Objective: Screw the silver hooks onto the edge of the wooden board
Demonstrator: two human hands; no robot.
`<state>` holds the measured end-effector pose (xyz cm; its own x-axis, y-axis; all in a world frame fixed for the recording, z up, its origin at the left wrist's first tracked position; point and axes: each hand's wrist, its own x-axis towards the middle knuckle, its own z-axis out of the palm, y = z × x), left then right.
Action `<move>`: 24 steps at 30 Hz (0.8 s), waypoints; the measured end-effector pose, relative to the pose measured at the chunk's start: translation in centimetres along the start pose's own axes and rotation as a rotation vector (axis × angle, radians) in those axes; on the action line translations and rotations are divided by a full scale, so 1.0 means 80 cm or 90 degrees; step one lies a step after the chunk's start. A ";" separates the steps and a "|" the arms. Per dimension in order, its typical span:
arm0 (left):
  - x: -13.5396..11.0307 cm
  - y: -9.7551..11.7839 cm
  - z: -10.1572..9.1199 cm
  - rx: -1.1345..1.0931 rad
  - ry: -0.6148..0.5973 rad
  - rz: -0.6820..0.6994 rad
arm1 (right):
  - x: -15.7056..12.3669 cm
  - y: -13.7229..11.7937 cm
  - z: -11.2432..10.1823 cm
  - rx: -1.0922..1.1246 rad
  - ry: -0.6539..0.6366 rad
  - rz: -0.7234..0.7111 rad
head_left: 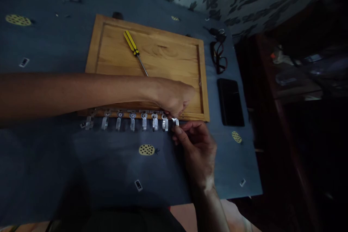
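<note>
A wooden board [163,52] with a raised rim lies on a blue cloth. Along its near edge runs a row of several small metal hooks [132,120]. My left hand [174,96] reaches across from the left, fingers curled down on the board's near rim beside the last hook. My right hand [197,146] comes up from below and pinches the rightmost metal hook [175,121] between its fingertips. A yellow-and-black screwdriver [134,49] lies loose on the board, away from both hands.
A black phone [230,101] lies right of the board, with dark-framed glasses [219,55] and keys behind it. The blue tablecloth [54,152] has yellow dotted patches. The table's right edge drops to a dark cluttered area. A patterned wall stands behind.
</note>
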<state>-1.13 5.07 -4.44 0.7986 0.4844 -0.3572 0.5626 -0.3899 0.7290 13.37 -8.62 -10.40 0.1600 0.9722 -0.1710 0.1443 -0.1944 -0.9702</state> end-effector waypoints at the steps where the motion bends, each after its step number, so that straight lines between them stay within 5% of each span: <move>1: 0.000 0.000 0.000 -0.001 0.000 0.003 | 0.000 0.000 0.000 0.003 0.001 0.001; 11: 0.014 -0.003 0.004 -0.070 0.003 0.031 | 0.000 0.001 -0.002 0.009 0.002 -0.001; 24: 0.023 -0.016 -0.011 -0.053 -0.156 -0.025 | 0.001 0.001 -0.001 0.029 -0.002 -0.012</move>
<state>-0.60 7.16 -5.52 0.8102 0.2891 -0.5099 0.5827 -0.3033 0.7540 13.45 -8.53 -10.49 0.1554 0.9758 -0.1537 0.1023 -0.1706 -0.9800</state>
